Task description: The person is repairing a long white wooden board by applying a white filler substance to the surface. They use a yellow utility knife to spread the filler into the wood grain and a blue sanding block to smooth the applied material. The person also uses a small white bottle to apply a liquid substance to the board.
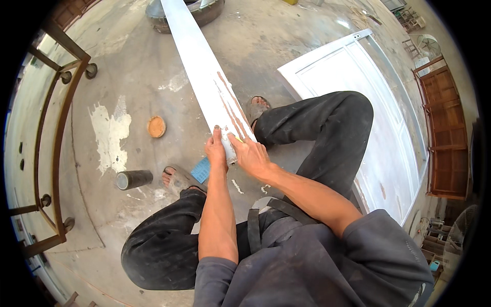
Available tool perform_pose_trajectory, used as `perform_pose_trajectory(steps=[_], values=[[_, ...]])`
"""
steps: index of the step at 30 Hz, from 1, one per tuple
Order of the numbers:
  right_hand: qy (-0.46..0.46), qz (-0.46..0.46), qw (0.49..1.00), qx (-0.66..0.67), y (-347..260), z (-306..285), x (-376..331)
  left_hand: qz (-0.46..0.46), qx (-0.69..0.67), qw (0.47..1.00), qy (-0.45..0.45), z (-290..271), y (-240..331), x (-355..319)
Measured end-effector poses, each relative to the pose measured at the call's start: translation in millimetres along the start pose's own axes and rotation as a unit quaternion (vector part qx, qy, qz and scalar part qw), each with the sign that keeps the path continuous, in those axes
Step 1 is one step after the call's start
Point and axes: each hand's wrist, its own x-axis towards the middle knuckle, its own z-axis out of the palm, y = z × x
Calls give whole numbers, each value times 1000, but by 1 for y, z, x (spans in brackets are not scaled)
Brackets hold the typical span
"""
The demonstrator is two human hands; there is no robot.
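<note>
Grip, both hands: I note left hand (216,149) and right hand (249,153) pressed together-like, pinching the white board's (197,61) near end, its length running far-left.

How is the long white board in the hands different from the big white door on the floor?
The board is narrow, with brown bare streaks near the hands; the door is wide and panelled. The board is held at its near end by the left hand and right hand; the door lies untouched. Both are painted white.
</note>
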Motion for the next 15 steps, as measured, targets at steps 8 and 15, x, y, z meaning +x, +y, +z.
perform_pose_trajectory(steps=[8, 15], values=[[-5, 7, 1000, 14, -3, -1, -1, -4, -26, 1000, -1, -3, -1, 2], [11, 18, 1000, 12, -7, 1, 30, 0, -36, 999, -9, -5, -6, 8]])
